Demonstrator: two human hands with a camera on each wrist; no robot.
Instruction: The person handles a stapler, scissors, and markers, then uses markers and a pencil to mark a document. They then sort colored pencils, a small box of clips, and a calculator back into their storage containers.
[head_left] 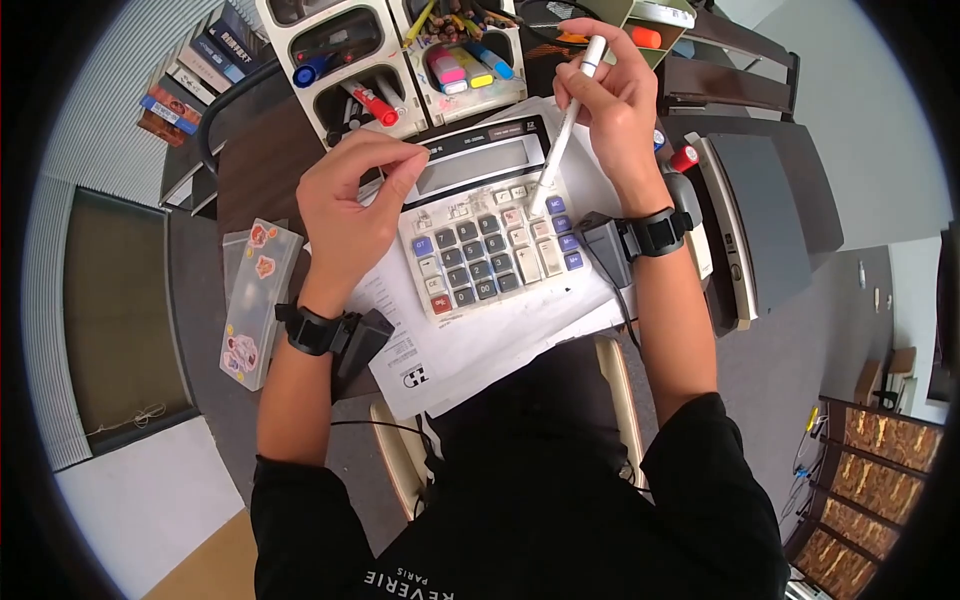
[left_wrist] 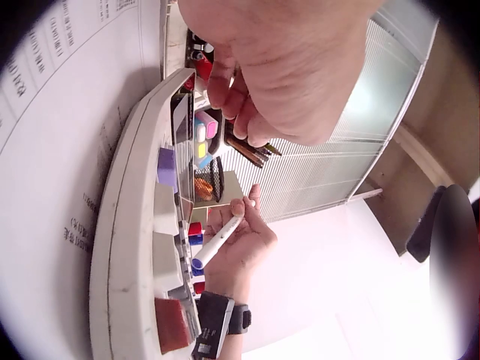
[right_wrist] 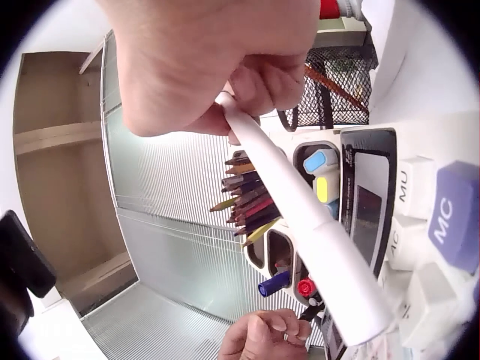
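Note:
A desk calculator (head_left: 472, 254) with dark number keys and a worn, smudged top lies on papers in front of the person. The right hand (head_left: 615, 118) pinches a slim white marker (head_left: 565, 128) near its upper end. The marker slants down, and its lower end overlaps the upper right keys, beside the purple MC key (right_wrist: 456, 216). In the left wrist view, this lower end of the marker (left_wrist: 215, 246) looks blue. The left hand (head_left: 348, 200) hovers at the calculator's upper left corner, fingers loosely curled, thumb near the index finger, nothing visible in its grasp.
Printed papers (head_left: 430, 365) lie under the calculator. A white pen organizer (head_left: 405, 60) with markers and pencils stands behind it. A clear sticker-covered case (head_left: 258, 300) lies left. To the right is a grey device (head_left: 750, 220). Books (head_left: 205, 65) stand at the far left.

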